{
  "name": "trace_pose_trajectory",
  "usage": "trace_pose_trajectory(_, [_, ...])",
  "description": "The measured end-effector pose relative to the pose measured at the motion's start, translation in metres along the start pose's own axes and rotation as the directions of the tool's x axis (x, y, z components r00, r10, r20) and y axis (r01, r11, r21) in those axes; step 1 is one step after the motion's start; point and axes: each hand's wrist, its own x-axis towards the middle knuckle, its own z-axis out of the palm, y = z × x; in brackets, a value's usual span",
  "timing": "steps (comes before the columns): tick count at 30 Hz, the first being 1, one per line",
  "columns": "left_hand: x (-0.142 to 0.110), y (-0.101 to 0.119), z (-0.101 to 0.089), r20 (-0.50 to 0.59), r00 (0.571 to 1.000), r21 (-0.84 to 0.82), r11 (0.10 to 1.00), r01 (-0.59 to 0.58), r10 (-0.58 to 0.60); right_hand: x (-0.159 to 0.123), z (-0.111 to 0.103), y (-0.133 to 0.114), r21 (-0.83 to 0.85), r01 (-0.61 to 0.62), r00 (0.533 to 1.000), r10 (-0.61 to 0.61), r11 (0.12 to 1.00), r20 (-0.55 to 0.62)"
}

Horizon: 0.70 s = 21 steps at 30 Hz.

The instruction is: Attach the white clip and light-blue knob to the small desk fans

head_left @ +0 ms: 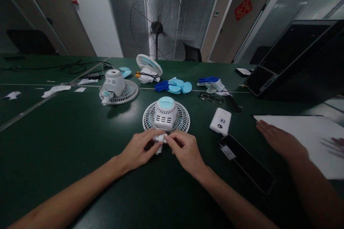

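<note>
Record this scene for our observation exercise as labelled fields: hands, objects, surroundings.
Left hand: pinching a small white part
Right hand: at the same part
Just beyond: white fan with light-blue cap uppermost
Further left: second fan
Right: white device; dark flat device
Far right: another person's hand
Surface: dark green table

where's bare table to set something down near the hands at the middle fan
Bare green table lies left of the left hand, nearer than the left fan, and between the forearms. Crowded: right of the right hand, with a white device, black phone and another person's hand; beyond both hands, the middle fan.
</note>
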Motion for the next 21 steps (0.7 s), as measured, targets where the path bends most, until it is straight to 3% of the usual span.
trace_pose_trajectory(4, [-0.001, -0.003, 0.0, 0.0, 1.0, -0.01, 1.0, 0.007, -0.007, -0.002, -0.015, 0.009, -0.185, 0.25, 0.968, -0.24, 0.95, 0.073])
trace_pose_trajectory(7, [-0.001, -0.004, -0.001, -0.003, 1.0, -0.012, 1.0, 0.007, -0.008, -0.002, -0.019, 0.011, -0.248, 0.328, 0.945, -0.32, 0.911, 0.075])
trace_pose_trajectory(11, [0.0, -0.003, 0.0, -0.011, 1.0, -0.006, 1.0, 0.0, 0.0, 0.0, -0.008, 0.009, -0.171, 0.212, 0.976, -0.216, 0.962, -0.004])
trace_pose_trajectory(14, [0.0, -0.003, 0.001, -0.008, 1.0, 0.007, 1.0, -0.016, 0.016, 0.0, 0.004, 0.005, -0.005, -0.007, 0.999, 0.007, 1.0, -0.035])
trace_pose_trajectory(17, [0.0, -0.003, 0.0, 0.003, 1.0, 0.014, 1.0, -0.026, 0.026, -0.002, 0.008, 0.002, 0.161, -0.244, 0.969, 0.235, 0.956, 0.074])
trace_pose_trajectory(19, [0.001, -0.003, -0.001, 0.01, 1.0, 0.009, 1.0, -0.018, 0.018, -0.004, 0.004, 0.001, 0.119, -0.204, 0.978, 0.197, 0.972, 0.072])
trace_pose_trajectory(21, [0.001, -0.003, -0.001, 0.011, 1.0, 0.002, 1.0, -0.009, 0.009, -0.005, -0.004, 0.002, -0.021, -0.036, 0.998, 0.036, 0.999, 0.045])
